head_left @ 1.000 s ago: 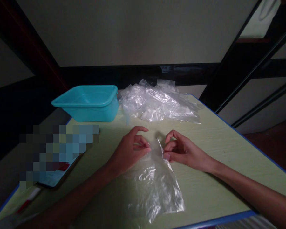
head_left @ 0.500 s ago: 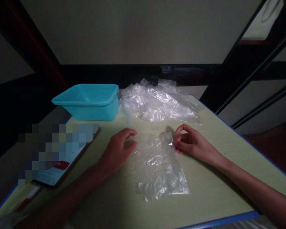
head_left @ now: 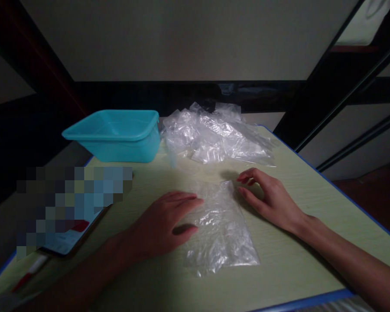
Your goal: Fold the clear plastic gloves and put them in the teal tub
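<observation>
Left hand, released, partly hides a clear bag; right hand, also released, nearby.

Legible text: none. On the phone to your left, pixel blocks cover most of the screen; its uncovered part shows you a red patch, with any marks too blurred to read. You can read no lettering on the clear bag, turquoise basin or red-and-white pen.
</observation>
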A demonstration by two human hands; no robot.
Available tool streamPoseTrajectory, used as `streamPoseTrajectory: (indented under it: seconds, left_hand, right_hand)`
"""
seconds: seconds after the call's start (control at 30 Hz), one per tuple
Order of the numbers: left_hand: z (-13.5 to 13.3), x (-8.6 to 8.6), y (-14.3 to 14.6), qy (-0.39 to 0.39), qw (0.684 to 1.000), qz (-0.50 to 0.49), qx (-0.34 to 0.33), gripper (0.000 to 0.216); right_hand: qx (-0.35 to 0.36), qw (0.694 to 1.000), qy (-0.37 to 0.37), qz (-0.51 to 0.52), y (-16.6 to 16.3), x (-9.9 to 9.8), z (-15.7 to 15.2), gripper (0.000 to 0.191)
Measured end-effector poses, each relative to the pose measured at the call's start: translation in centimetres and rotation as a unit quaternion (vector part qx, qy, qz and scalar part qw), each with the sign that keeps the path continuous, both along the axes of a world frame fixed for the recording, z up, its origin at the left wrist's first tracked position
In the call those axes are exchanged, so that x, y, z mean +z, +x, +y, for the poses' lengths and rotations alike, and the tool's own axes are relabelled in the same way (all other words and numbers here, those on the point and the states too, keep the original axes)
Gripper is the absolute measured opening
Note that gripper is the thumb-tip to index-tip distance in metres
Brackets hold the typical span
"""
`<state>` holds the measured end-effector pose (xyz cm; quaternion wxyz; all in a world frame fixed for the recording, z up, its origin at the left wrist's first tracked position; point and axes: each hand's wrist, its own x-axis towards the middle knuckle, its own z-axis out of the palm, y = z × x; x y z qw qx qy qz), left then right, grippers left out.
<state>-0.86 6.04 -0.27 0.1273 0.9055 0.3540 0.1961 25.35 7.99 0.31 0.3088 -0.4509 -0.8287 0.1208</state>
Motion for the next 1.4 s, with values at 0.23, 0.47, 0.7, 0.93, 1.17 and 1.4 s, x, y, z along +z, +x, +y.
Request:
streamPoseTrajectory:
  seconds: [0.23,0.47,0.7,0.93,1.17,1.4]
  left_hand:
    - [0.1,0.2,0.0,0.027,0.996,0.025,-0.078,0.036]
    - [-0.1,0.3,0.1,0.012,0.997,0.041,-0.060,0.040]
    - [-0.3,0.3,0.2,0.027,0.997,0.041,-0.062,0.030]
    - [-0.5,0.2,0.3,-0.015,1.000,0.011,-0.020,0.050]
    - [-0.5,0.3,0.3,-0.040,0.999,0.008,0.005,0.053]
    - [-0.2,0.3,0.0,-0.024,1.000,0.008,-0.013,0.048]
  right_hand:
    - [0.022,0.999,0.015,-0.024,-0.1,0.1,-0.1,0.008]
    - [0.028,0.999,0.004,-0.038,-0.1,0.3,-0.2,0.008]
    - [0.042,0.998,0.009,-0.049,0.0,0.4,-0.2,0.010]
    - [0.299,0.951,-0.018,-0.074,-0.6,1.1,-1.0,0.028]
    - [0.392,0.900,-0.098,-0.164,-1.4,0.6,-1.8,0.066]
    - [0.396,0.894,-0.105,-0.180,-1.4,0.6,-1.9,0.077]
